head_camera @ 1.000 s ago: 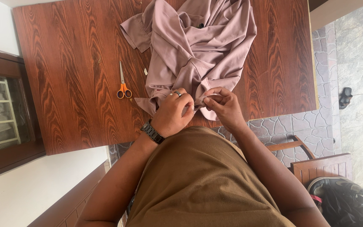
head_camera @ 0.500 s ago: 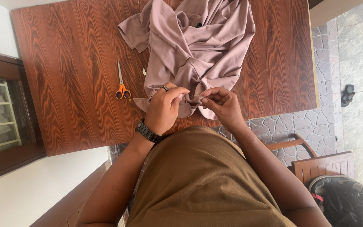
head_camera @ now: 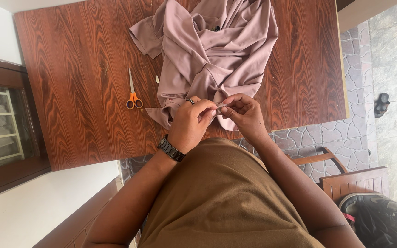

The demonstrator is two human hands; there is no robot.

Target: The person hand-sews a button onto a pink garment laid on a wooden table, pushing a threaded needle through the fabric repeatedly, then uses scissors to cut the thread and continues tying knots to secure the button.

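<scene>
A mauve garment (head_camera: 212, 55) with dark buttons lies crumpled on a brown wooden table (head_camera: 79, 92). At the table's near edge both my hands pinch the same small fold of its cloth between their fingertips. My left hand (head_camera: 190, 124) wears a ring and a dark wristwatch. My right hand (head_camera: 244, 115) meets it fingertip to fingertip. What sits between the fingertips besides cloth is too small to tell.
Orange-handled scissors (head_camera: 133, 92) lie shut on the table, left of the garment, with a small pale scrap (head_camera: 157, 79) beside them. A wooden chair (head_camera: 345, 179) and a dark bag (head_camera: 377, 220) stand on the stone floor at the right. A window frame (head_camera: 1, 124) is at the left.
My hands have lifted slightly and drawn closer together on the cloth's edge; the left hand's fingers have curled further over the fold. The scissors have stayed put.
</scene>
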